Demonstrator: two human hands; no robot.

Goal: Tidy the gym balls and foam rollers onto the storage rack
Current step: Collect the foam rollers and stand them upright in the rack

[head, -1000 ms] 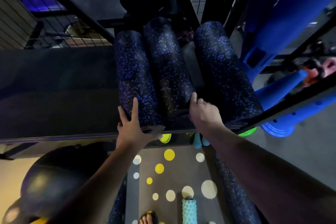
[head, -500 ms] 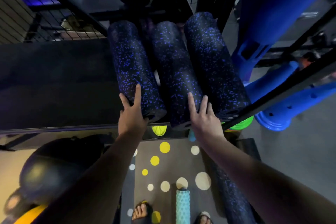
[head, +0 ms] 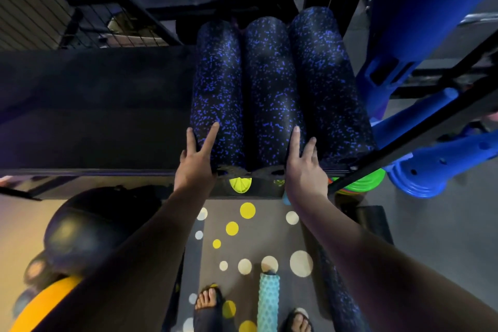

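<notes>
Dimly lit rack shelf (head: 94, 116), three speckled foam rollers (head: 269, 89), left hand (head: 195, 167), right hand (head: 305, 172) spread on them, dotted mat (head: 264, 229) below.

Overall level: dim, with a blue tint.
Brightest areas: floor (head: 436, 224) at lower right; tan patch at lower left.
Shadows: shelf (head: 94, 116) at left nearly black.
Blur: soft throughout; gym balls (head: 89, 234) at lower left smeared.
Distortion: wide-angle bending toward the edges.
</notes>
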